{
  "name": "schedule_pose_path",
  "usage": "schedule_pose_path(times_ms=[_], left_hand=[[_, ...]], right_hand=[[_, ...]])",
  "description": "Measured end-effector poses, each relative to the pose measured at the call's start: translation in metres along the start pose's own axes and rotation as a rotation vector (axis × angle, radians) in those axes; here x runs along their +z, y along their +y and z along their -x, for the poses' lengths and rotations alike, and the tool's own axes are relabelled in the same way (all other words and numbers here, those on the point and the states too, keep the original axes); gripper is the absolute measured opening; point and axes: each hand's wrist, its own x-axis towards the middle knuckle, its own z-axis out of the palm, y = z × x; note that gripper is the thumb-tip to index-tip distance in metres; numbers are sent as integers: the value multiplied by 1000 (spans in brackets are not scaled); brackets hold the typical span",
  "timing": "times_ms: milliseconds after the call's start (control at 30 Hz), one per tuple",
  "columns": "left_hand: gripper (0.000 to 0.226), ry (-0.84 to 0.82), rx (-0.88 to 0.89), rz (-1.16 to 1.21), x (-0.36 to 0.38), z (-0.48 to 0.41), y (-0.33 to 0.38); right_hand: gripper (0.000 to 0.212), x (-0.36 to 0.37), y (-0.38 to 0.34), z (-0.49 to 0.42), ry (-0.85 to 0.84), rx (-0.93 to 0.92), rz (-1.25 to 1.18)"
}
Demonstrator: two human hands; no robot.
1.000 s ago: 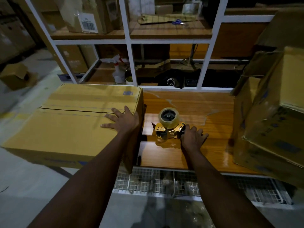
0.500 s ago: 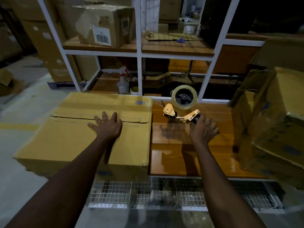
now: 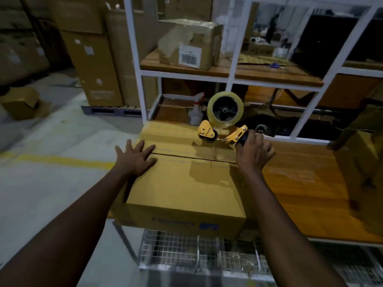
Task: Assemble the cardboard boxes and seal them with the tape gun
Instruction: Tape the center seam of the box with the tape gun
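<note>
Lifted since the earlier frame, the tape gun [image 3: 225, 111] hangs over the box [image 3: 182, 187] at its 1 o'clock corner, handle gripped by the right hand [image 3: 253, 152]. At 10 o'clock the left hand [image 3: 134, 158] lies flat, fingers spread.

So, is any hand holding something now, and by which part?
The right hand has its grip on the tape gun by the dark handle. The left hand holds nothing; it rests flat on the cardboard box.

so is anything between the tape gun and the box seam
Nothing visible lies between the tape gun, held in the right hand, and the seam. The left hand rests flat on the seam's left end.
</note>
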Motion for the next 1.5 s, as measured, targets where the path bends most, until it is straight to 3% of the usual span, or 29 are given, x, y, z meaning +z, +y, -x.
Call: schedule_pose_path(times_ms=[100, 233, 633, 700, 800, 867, 933, 1000, 1100, 1200, 1333, 1500], left_hand=[[68, -59, 15, 82, 1, -1, -37], [70, -63, -18, 388, 14, 6, -38], [64, 30, -117, 864, 28, 39, 81], [59, 145, -112, 867, 29, 42, 93], [44, 479, -150, 879, 20, 45, 93], [31, 572, -243, 1077, 1, 43, 87], [21, 381, -361, 1582, -21, 39, 85], [17, 18, -403, 2004, -37, 37, 84], [28, -278, -368, 2227, -46, 32, 83], [33, -361, -363, 2337, -51, 32, 83], [17, -394, -416, 2386, -51, 33, 88], [10, -324, -440, 2461, -49, 32, 91]], right_hand=[[43, 7, -36, 13, 9, -55, -3], [44, 14, -69, 21, 34, -141, 1], [43, 8, -100, 20, 101, -177, -46], [43, 5, -98, 19, 116, -186, -54], [43, -1, -95, 15, 141, -207, -68], [43, -4, -94, 11, 159, -217, -71], [43, -6, -95, 10, 168, -222, -68], [43, -6, -96, 10, 158, -223, -67], [42, -5, -97, 11, 150, -229, -78], [42, -3, -97, 12, 139, -236, -79], [40, 1, -97, 12, 117, -227, -94], [38, 4, -95, 12, 74, -223, -111]])
